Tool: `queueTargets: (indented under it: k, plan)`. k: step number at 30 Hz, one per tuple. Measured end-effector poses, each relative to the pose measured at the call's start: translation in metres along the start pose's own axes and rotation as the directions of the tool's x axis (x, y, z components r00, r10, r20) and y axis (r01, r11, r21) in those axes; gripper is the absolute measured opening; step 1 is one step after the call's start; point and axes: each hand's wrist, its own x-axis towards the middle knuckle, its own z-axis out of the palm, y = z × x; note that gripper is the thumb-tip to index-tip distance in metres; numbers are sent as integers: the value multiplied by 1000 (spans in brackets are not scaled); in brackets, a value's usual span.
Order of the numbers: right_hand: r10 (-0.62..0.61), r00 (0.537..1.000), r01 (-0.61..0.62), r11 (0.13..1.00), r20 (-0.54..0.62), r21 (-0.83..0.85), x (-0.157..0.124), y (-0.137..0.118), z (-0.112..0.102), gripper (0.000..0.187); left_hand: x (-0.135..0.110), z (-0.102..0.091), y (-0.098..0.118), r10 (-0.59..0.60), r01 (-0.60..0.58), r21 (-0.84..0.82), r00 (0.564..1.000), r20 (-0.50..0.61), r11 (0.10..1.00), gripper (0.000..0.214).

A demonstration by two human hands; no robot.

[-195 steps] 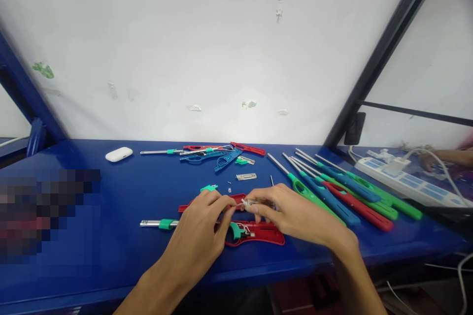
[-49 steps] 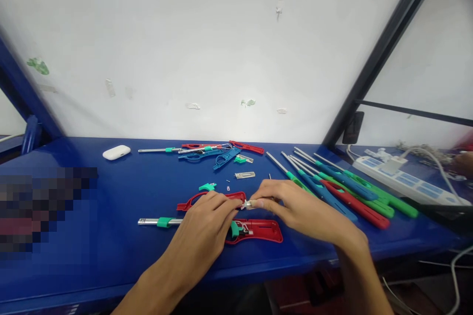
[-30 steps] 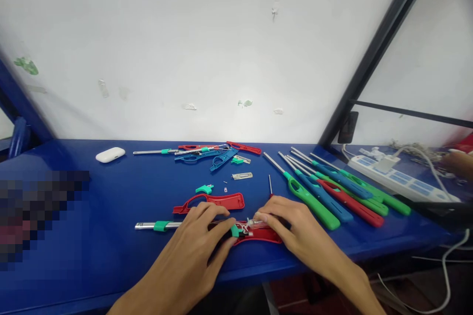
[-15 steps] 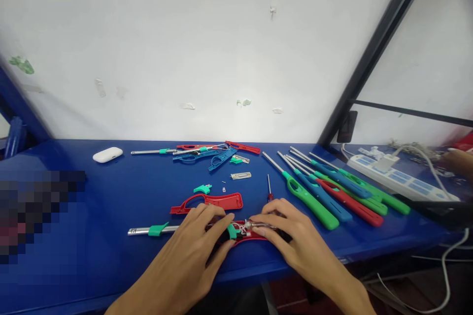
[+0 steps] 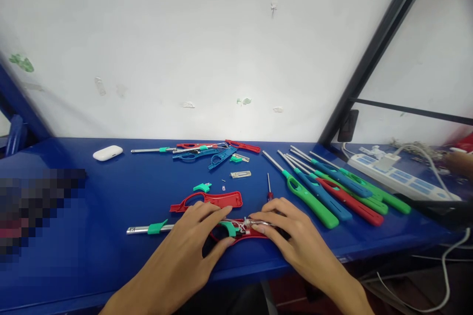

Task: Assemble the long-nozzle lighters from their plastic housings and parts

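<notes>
An opened red gas lighter (image 5: 244, 237) lies at the front of the blue table, its green trigger (image 5: 228, 229), white wires and inner parts showing. My left hand (image 5: 195, 241) is over its left part, thumb and forefinger on either side of the trigger; its other fingers are partly hidden. The metal tube (image 5: 138, 230) with a green collar sticks out to the left. My right hand (image 5: 290, 231) pinches a clear fuel tank (image 5: 254, 224) at the casing's right end. Just behind lies the other red casing half (image 5: 225, 200), with a loose green trigger (image 5: 202, 187) beyond it.
A small screwdriver (image 5: 269, 189) lies behind my right hand. Several whole lighters (image 5: 325, 187) are spread on the right. Farther back are blue casing halves (image 5: 221, 156), a loose tank (image 5: 241, 174) and a white case (image 5: 108, 153). A power strip (image 5: 402, 177) and another person's hand (image 5: 460, 162) are at right.
My left forefinger has lifted a little away from the thumb, baring more of the green trigger. The right hand keeps its pinch at nearly the same spot.
</notes>
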Motion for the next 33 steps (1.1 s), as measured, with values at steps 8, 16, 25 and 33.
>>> queueTargets:
  k: [8, 16, 25, 33]
  plan:
    - [-11, 1000, 11, 1000, -16, -21, 1, -1, 0, 27, 2, -4, 6, 95, -95, 9, 995, -27, 995, 23]
    - [-34, 999, 33, 999, -18, -34, -1, 3, 2, 27, 2, -7, 12, 239, -241, 84, 970, 32, 967, 26]
    - [-56, 998, 55, 998, -22, -43, -1, 1, 2, 28, 6, -12, 15, 314, -334, 161, 940, 137, 929, 30]
    - [-58, 998, 57, 997, -26, -52, 1, 0, 0, 28, 6, -12, 14, 258, -299, 160, 937, 236, 941, 36]
